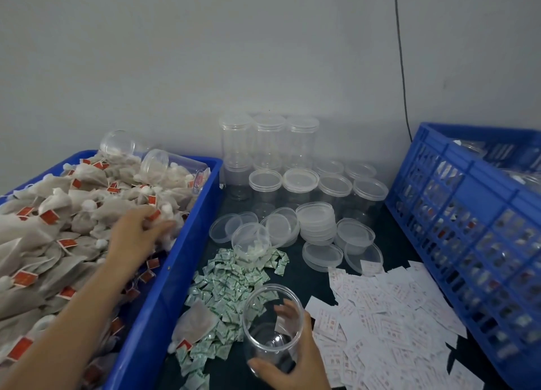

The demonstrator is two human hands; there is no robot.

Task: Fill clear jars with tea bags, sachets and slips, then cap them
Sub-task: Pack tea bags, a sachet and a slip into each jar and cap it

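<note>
Two bare hands are at work over a dark table. At far left, a blue tub holds a deep heap of tea bags with red tags. The left hand lies on this heap near the tub's right wall, fingers curled around a few bags; the exact number gripped cannot be determined. Right of the tub, green-printed sachets lie scattered, with one stray tea bag at their near edge. The right hand wraps around a clear jar, thumb in front and fingers behind, mouth tilted toward the tub. This jar appears to hold no tea bags yet. Behind, empty jars stand against the wall with loose lids in front. White paper slips cover the table further right. A blue crate at far right seemingly contains finished jars. Judgement: filling of the current jar is only beginning; sachet, slip and capping remain.
</note>
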